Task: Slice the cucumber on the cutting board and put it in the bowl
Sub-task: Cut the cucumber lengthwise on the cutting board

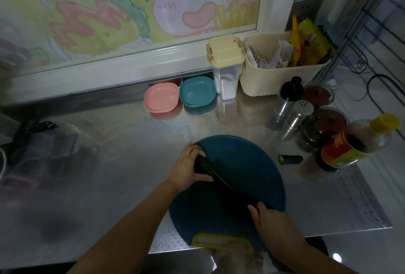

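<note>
A dark green cucumber (pixel 202 165) lies on the round blue cutting board (pixel 247 164) near its left edge. My left hand (pixel 188 169) grips the cucumber, fingers curled over it. My right hand (pixel 270 219) holds the handle of a dark knife (pixel 230 186), whose blade runs diagonally up to the cucumber just beside my left fingers. A cut-off cucumber end (pixel 290 159) lies on the steel counter to the right of the board. A pink bowl (pixel 161 100) and a teal bowl (pixel 197 92) stand at the back by the wall.
Bottles, a shaker and jars (pixel 324 129) crowd the right side of the counter (pixel 122 164). A cream basket (pixel 282 76) and a lidded container (pixel 225 65) stand at the back right. Dark objects (pixel 41 140) lie at the left. The counter's front edge is near the board's yellow handle (pixel 221 244).
</note>
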### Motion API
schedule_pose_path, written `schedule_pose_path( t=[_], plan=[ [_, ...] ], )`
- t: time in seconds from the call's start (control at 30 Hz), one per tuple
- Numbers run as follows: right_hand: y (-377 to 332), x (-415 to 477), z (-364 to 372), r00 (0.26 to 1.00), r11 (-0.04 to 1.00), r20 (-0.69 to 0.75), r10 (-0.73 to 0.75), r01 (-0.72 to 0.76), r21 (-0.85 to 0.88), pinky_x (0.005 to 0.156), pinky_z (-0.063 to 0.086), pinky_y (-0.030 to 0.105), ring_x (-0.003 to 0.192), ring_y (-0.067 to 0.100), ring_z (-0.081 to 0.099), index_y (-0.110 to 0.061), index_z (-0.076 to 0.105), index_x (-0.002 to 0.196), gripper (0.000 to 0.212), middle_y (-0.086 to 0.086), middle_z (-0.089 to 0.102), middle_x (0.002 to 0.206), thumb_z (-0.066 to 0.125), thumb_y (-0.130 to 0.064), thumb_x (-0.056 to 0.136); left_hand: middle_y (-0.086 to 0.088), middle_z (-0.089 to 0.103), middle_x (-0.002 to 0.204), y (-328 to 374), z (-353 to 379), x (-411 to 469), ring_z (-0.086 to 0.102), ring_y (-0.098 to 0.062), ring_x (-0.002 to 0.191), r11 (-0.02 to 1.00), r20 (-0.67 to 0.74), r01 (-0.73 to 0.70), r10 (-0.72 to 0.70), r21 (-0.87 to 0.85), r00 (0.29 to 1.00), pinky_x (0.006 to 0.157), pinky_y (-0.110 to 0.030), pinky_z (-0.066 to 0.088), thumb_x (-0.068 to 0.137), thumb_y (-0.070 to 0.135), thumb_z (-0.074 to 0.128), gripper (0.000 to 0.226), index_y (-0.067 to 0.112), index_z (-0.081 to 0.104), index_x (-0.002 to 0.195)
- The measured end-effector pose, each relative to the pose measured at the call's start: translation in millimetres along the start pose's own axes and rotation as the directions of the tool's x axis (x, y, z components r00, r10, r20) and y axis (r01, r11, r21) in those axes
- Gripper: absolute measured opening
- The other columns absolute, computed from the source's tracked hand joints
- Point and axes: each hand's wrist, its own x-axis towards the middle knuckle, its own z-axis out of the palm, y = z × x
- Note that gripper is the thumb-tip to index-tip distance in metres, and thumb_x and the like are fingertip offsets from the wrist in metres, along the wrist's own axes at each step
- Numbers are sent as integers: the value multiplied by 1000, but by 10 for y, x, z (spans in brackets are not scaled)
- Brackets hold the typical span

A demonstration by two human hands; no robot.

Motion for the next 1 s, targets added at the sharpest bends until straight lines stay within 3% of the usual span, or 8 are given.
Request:
schedule_pose_path(
  t=[0.07, 0.17, 0.33, 0.47, 0.57, 0.83, 0.93, 1.0],
  plan=[
    [14, 15, 31, 1000, 998, -3, 6, -6, -55, 40, 25, 27, 43, 16, 30, -28, 35, 92, 110, -3, 34, 55, -53, -64, 37, 11, 37, 131, -18, 7, -10, 14, -8, 137, 1000, 9, 10, -10, -16, 1000, 116, -34, 15, 52, 38, 88, 65, 29, 48, 103],
    [22, 33, 47, 1000, 999, 22, -3, 4, -49, 41, 26, 25, 44, 13, 30, -25, 42, 99, 107, -5, 34, 56, -43, -64, 48, 12, 37, 132, -33, 21, -14, 10, -7, 138, 999, 2, 15, -15, -30, 1000, 115, -31, 12, 52, 38, 88, 66, 29, 48, 104],
    [-23, 52, -30, 1000, 1000, 21, 21, -21, 1, 43, 24, 24, 46, 11, 29, -23, 36, 92, 35, -6, 35, 59, 14, -50, 98, 11, 37, 132, -19, 5, -2, 8, -3, 135, 999, 2, 20, -20, -38, 1000, 113, -24, 9, 52, 37, 88, 67, 28, 48, 105],
    [-79, 40, -35, 999, 999, 14, 37, -37, 10, 46, 28, 26, 50, 12, 37, -23, 33, 89, 33, -4, 56, 73, 17, -49, 99, 8, 38, 134, -21, 10, -21, 9, 0, 133, 1000, 8, 19, -19, -25, 1000, 112, -23, 9, 52, 40, 88, 69, 29, 47, 106],
    [-166, 46, -103, 997, 998, 56, 43, -41, -47, 56, 36, 29, 79, 20, 64, -21, 34, 88, 33, 2, 67, 96, 18, -48, 101, 9, 38, 132, -16, 7, -18, 13, -10, 138, 1000, 1, 23, -23, -11, 1000, 115, -29, 12, 50, 41, 88, 70, 29, 47, 106],
    [-196, 75, -102, 996, 992, 84, 43, -33, -119, 55, 35, 29, 89, 24, 64, -18, 36, 90, 33, 4, 64, 91, 18, -44, 102, 2, 40, 134, 5, -40, -21, 19, -19, 137, 999, 22, 50, -50, 18, 998, 116, -40, 18, 51, 45, 86, 70, 29, 48, 108],
    [-89, 47, -48, 999, 990, 49, 9, -2, -144, 46, 26, 26, 68, 22, 55, -15, 46, 111, 35, 0, 36, 66, 19, -36, 103, 3, 34, 139, 50, -120, -18, 11, -2, 130, 998, 74, 66, -68, 24, 995, 107, -13, 6, 60, 32, 86, 65, 21, 51, 114],
    [30, -39, -10, 998, 989, 64, 5, 4, -150, 44, 21, 27, 59, 20, 38, -14, 30, 141, 39, 7, 38, 76, 21, -20, 104, 2, 31, 144, 62, -133, -12, 8, -7, 137, 996, 87, 93, -92, 2, 992, 108, -16, 4, 64, 30, 84, 59, 25, 50, 112]
  ],
)
